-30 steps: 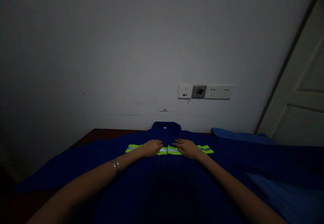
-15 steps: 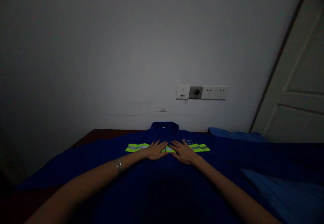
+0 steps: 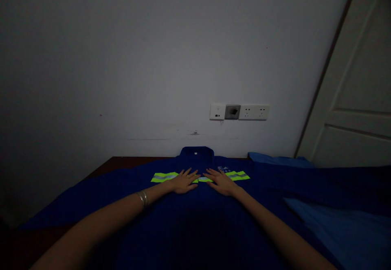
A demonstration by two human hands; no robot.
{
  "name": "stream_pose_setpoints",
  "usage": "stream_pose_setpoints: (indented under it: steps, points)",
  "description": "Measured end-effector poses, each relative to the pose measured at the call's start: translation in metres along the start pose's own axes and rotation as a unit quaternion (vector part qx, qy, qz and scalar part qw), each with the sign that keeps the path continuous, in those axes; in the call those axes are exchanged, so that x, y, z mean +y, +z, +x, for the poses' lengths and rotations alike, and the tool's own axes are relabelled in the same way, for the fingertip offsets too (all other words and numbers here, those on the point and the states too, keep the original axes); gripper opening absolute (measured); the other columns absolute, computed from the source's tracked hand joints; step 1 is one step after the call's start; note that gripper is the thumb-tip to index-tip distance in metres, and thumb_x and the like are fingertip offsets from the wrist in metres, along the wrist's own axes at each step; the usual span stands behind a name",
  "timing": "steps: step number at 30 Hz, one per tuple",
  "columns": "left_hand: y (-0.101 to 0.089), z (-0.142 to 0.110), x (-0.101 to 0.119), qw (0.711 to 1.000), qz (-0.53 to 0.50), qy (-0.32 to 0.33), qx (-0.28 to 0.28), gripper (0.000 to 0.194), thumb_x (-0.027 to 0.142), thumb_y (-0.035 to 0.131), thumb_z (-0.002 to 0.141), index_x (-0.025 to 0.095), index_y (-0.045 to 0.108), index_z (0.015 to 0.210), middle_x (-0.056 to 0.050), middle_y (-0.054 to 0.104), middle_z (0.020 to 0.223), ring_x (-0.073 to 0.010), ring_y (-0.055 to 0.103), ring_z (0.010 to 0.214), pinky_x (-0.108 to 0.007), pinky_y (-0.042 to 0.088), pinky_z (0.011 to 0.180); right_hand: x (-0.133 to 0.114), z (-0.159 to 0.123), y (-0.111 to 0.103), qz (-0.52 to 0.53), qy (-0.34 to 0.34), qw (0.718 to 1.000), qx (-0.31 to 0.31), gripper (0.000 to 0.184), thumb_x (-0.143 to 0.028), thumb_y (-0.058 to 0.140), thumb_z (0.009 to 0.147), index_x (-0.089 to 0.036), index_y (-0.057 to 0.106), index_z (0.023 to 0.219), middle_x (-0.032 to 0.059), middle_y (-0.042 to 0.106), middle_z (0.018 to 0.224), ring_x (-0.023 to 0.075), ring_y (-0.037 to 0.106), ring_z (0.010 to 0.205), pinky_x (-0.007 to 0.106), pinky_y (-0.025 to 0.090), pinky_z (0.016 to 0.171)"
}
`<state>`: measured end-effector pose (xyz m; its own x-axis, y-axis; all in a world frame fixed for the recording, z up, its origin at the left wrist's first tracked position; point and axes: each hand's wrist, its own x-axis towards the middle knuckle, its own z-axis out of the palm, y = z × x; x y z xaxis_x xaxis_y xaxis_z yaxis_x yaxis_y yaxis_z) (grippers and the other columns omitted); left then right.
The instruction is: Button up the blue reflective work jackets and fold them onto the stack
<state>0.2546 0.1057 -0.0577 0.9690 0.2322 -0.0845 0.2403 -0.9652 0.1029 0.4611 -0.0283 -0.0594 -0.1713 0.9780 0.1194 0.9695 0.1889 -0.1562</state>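
Observation:
A dark blue work jacket (image 3: pixel 195 213) lies spread out, its collar (image 3: pixel 197 152) towards the wall and its sleeves stretched to both sides. Across its chest runs a yellow-green reflective strip (image 3: pixel 165 176) with a grey band. My left hand (image 3: pixel 183 181) rests flat on the strip left of the front centre line, fingers spread. On the other side of that line my right hand (image 3: pixel 221 182) lies palm down with its fingers apart, just below a small white print (image 3: pixel 224 169). Neither hand grips the cloth. The jacket's lower part is in deep shadow.
A dark red tabletop (image 3: pixel 122 163) shows at the left, against a grey wall (image 3: pixel 137 66). Lighter blue cloth (image 3: pixel 345 229) lies under the jacket at the right. Sockets and switches (image 3: pixel 253 112) are on the wall; a panelled door (image 3: pixel 360 99) stands at the right.
My hands have moved slightly apart along the strip, the left one to the left, so more of the strip shows between them. The view has shifted a little.

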Motion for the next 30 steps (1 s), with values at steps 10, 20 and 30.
stream_pose_setpoints:
  steps: [10,20,30]
  points:
    - [0.001,-0.002,0.022,0.994,-0.014,-0.110,-0.020,0.057,0.051,0.018,0.091,0.027,0.013,0.142,-0.013,0.009,0.149,-0.0311,0.007,0.135,-0.061,0.012,0.101,-0.013,0.004,0.001,-0.062,0.025,0.998,0.006,0.053,-0.040,0.032,0.087,-0.016,0.041,0.132,0.0158,0.040,0.137,0.0264,0.031,0.129,0.050,0.017,0.104]
    - [0.006,-0.006,0.023,0.994,0.013,-0.111,0.008,0.056,0.053,0.014,0.090,0.032,0.009,0.141,-0.008,0.009,0.149,-0.0294,0.008,0.136,-0.059,0.013,0.102,-0.029,0.002,0.006,-0.010,0.082,0.996,-0.028,0.072,-0.059,0.018,0.086,-0.012,0.028,0.139,0.0166,0.024,0.145,0.0298,0.016,0.134,0.053,0.011,0.104]
    - [0.001,-0.007,0.023,0.994,0.017,-0.105,-0.008,0.058,0.055,0.012,0.089,0.030,0.009,0.142,-0.009,0.008,0.149,-0.0302,0.007,0.136,-0.058,0.012,0.103,-0.036,0.001,0.005,0.008,0.093,0.995,-0.026,0.075,-0.062,0.012,0.085,-0.012,0.024,0.141,0.0154,0.018,0.147,0.0288,0.010,0.135,0.055,0.003,0.104]
